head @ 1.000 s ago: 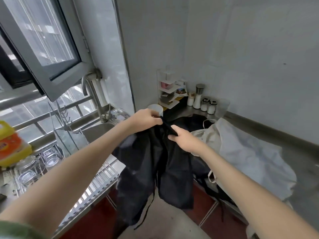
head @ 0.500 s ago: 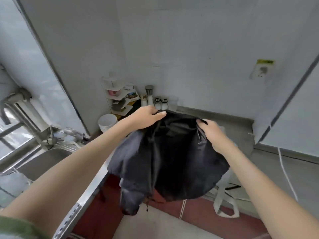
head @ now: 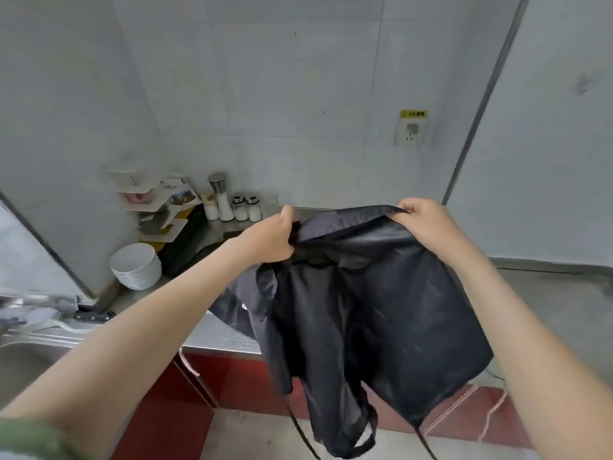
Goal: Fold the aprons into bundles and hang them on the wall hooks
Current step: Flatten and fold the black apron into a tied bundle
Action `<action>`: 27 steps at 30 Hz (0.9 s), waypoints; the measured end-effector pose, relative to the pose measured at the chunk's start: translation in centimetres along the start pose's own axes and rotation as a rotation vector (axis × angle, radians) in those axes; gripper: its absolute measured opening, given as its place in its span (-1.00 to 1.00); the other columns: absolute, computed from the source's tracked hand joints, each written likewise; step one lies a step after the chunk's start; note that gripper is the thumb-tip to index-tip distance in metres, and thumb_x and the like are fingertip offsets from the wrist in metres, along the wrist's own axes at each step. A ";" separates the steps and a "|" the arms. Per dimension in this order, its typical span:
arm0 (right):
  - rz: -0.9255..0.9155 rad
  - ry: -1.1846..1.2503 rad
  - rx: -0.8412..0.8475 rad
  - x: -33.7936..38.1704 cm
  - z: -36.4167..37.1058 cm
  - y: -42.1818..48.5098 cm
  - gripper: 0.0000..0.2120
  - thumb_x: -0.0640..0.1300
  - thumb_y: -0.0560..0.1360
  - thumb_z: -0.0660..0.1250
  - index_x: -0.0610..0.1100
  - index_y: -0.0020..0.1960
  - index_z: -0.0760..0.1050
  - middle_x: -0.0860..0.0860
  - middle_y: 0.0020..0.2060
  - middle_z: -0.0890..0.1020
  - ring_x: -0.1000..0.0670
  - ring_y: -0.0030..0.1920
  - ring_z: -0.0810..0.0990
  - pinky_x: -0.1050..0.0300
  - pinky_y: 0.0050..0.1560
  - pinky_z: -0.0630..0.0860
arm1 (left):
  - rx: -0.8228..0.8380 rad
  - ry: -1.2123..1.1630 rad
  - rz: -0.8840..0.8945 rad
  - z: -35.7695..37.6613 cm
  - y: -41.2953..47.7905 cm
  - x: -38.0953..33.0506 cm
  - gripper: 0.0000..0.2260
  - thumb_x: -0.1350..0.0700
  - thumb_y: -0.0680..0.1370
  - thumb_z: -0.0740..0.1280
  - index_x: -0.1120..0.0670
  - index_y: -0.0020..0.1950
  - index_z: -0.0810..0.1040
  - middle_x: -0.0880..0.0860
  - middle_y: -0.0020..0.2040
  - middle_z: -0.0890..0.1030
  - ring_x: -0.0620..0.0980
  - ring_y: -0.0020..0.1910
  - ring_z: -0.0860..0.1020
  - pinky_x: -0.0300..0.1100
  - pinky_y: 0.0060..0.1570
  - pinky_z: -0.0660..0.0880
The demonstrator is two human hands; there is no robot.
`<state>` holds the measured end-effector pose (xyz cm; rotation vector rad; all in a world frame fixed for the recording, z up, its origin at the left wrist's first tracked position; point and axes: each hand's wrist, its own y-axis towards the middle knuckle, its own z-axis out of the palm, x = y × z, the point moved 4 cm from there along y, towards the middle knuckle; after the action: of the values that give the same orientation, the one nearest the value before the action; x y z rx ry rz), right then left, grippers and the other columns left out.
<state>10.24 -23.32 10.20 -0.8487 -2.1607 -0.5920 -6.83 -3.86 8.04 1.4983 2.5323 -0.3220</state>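
Observation:
A black apron (head: pixel 371 320) hangs in the air in front of me, over the counter's front edge. My left hand (head: pixel 268 240) grips its upper left edge and my right hand (head: pixel 428 220) grips its upper right corner, so the top edge is stretched between them. The cloth droops in loose folds, and its straps (head: pixel 361 436) dangle below toward the floor. No wall hooks appear in this view. The light-coloured apron is hidden behind the black one.
A steel counter (head: pixel 547 300) runs along the tiled wall. At the back left stand a small white corner shelf (head: pixel 156 207), several shakers (head: pixel 232 204) and stacked white bowls (head: pixel 136 265). A sink (head: pixel 30 353) lies at far left. A wall socket (head: pixel 411 131) sits above the counter.
My view has swung right, away from the window and sink. Both hands have moved apart and spread the apron's top edge, with the right hand going farther right.

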 end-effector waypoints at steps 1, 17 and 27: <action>-0.023 -0.056 -0.037 0.2 -0.7 -0.3 -0.68 0.02 0.55 0.31 -0.21 -0.23 0.48 -0.05 -0.36 0.50 0.00 -0.31 0.43 0.09 -0.26 0.26 | -0.032 0.020 0.000 -0.2 0.2 -0.1 -0.85 0.23 0.57 0.22 0.19 0.04 0.25 0.15 -0.17 0.47 0.14 -0.25 0.42 -0.06 -0.34 0.28; 0.073 -0.530 0.135 -7.1 -1.9 -2.5 -0.70 -0.04 0.59 0.25 -0.04 -0.29 0.32 -0.02 -0.34 0.51 -0.10 -0.25 0.48 0.06 -0.29 0.30 | -0.158 0.281 -0.094 1.4 2.4 0.7 -0.69 0.28 0.59 0.10 0.10 0.27 0.48 0.15 0.08 0.57 0.17 0.01 0.54 -0.07 -0.19 0.43; 0.269 -0.609 0.031 -9.9 -3.1 -1.2 -0.75 -0.15 0.64 0.13 -0.15 -0.18 0.46 -0.13 -0.08 0.57 -0.19 0.02 0.54 0.08 -0.14 0.39 | 0.044 0.391 -0.280 1.1 2.2 4.0 -0.81 0.29 0.58 0.15 0.22 0.10 0.53 0.12 0.02 0.55 0.14 0.01 0.54 -0.06 -0.04 0.51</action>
<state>15.93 -29.95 4.42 -1.4127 -2.5085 -0.1678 -6.76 0.19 5.72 1.3264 3.0708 -0.1309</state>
